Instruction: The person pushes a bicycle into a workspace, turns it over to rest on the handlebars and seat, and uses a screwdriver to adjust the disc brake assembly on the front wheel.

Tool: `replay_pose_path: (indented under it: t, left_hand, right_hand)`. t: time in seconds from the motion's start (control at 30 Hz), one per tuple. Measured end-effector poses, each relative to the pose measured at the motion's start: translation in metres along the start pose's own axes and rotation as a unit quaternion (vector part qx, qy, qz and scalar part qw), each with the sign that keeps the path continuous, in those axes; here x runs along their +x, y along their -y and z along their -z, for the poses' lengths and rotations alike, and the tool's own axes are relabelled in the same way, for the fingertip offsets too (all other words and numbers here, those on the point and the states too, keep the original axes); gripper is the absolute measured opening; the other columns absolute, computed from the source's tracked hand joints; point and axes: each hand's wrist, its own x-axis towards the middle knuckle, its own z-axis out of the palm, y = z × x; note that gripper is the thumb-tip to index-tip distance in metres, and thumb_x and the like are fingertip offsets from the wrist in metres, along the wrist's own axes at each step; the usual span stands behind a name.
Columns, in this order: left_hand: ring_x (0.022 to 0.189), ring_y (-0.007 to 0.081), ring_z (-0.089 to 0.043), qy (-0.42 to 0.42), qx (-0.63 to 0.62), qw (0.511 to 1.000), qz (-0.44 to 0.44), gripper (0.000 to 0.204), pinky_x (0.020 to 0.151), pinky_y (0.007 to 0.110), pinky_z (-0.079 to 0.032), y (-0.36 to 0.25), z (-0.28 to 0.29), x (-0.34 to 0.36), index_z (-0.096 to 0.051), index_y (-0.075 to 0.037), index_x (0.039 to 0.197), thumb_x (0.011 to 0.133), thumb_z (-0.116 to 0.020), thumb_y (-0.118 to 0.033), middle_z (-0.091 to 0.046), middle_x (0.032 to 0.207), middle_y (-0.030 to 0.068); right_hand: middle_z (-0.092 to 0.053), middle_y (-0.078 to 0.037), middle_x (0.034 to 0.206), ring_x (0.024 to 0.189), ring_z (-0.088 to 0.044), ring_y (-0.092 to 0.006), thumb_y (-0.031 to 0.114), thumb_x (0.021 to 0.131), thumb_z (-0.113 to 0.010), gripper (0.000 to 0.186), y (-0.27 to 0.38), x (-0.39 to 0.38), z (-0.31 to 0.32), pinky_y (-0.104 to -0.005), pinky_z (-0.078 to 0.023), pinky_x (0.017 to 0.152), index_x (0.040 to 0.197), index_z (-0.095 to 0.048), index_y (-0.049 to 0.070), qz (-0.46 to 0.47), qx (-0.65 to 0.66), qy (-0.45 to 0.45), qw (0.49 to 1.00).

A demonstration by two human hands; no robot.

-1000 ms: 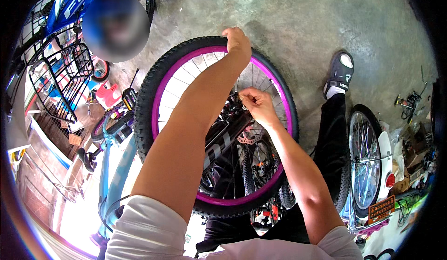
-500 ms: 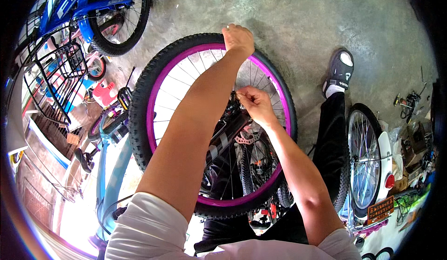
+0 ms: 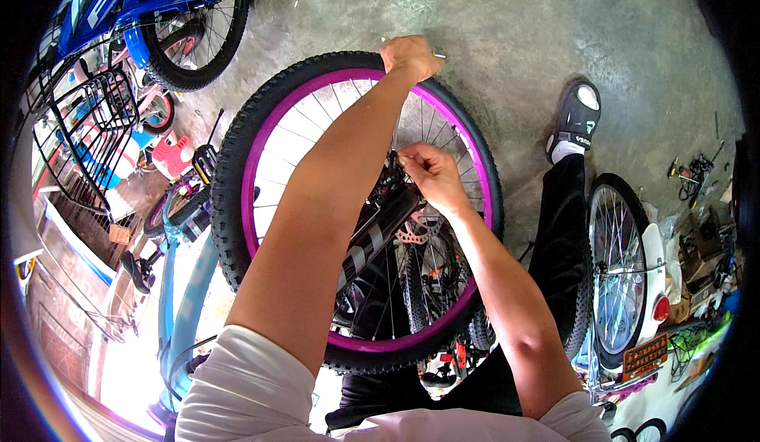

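A bicycle wheel with a knobby black tire (image 3: 232, 185) and magenta rim (image 3: 262, 150) fills the middle. My left hand (image 3: 408, 56) is closed over the tire's top, a thin silvery object (image 3: 438, 56) sticking out at its right; what that is, I cannot make out. My right hand (image 3: 431, 171) pinches at the hub area, on something small that is mostly hidden by the fingers, beside black fork parts (image 3: 392, 185). A brake disc (image 3: 414, 232) shows just below. My left forearm crosses the spokes and hides part of the wheel.
A blue bicycle (image 3: 136, 34), a black wire basket (image 3: 87, 125) and a light blue frame (image 3: 178, 299) crowd the left. My shod foot (image 3: 573, 117) is on the concrete floor (image 3: 491, 15). Another wheel (image 3: 613, 268), tangled parts (image 3: 690, 181) and boxes (image 3: 689, 260) lie right.
My left hand has edged up and right, and the silvery object now shows beside it. The wheel appears slightly further left and up. My right hand stays pinched near the hub.
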Motion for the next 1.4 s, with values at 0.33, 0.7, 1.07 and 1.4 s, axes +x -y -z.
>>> replay_pose_path:
  t: [0.33, 0.7, 1.07, 1.4]
  left_hand:
    - [0.123, 0.032, -0.068, -0.003, -0.15, 0.987, -0.064, 0.065, 0.103, 0.04, -0.053, -0.003, 0.008, -0.008, -0.075, -0.011, 0.13, 0.076, -0.072, -0.049, -0.073, 0.132, 0.0146]
    - [0.088, 0.0264, -0.064, 0.042, -0.245, 0.934, -0.258, 0.042, 0.08, 0.041, -0.052, -0.025, -0.005, -0.004, -0.071, -0.003, 0.104, 0.082, -0.08, -0.038, -0.069, 0.094, 0.0127]
    - [0.122, 0.0379, -0.068, 0.026, 0.029, 0.992, -0.121, 0.052, 0.102, 0.049, -0.055, -0.005, 0.009, -0.021, -0.07, -0.01, 0.127, 0.095, -0.068, -0.051, -0.072, 0.127, 0.0189]
    - [0.112, 0.0359, -0.073, -0.243, -0.05, 0.966, 0.071, 0.047, 0.093, 0.049, -0.059, 0.055, 0.014, 0.006, -0.072, -0.013, 0.12, 0.092, -0.073, -0.051, -0.075, 0.12, 0.0161]
  right_hand:
    - [-0.064, 0.005, 0.08, 0.075, -0.053, -0.0045, 0.005, 0.1, -0.072, 0.011, -0.006, 0.005, -0.002, -0.0229, -0.045, 0.067, 0.11, -0.075, 0.002, 0.013, 0.013, -0.01, 1.0]
    - [-0.063, 0.004, 0.078, 0.069, -0.051, -0.0038, 0.006, 0.1, -0.072, 0.011, 0.003, 0.013, -0.003, -0.0233, -0.043, 0.062, 0.11, -0.074, 0.003, 0.019, -0.011, -0.007, 1.0]
    - [-0.069, -0.002, 0.081, 0.068, -0.056, -0.009, 0.022, 0.101, -0.071, 0.016, -0.001, 0.006, 0.003, -0.0282, -0.049, 0.066, 0.11, -0.073, 0.009, 0.021, -0.088, -0.001, 0.996]
    - [-0.068, -0.002, 0.097, 0.074, -0.059, -0.0114, 0.013, 0.1, -0.072, 0.01, 0.008, 0.002, 0.009, -0.027, -0.048, 0.065, 0.108, -0.072, 0.007, 0.069, -0.111, -0.028, 0.991]
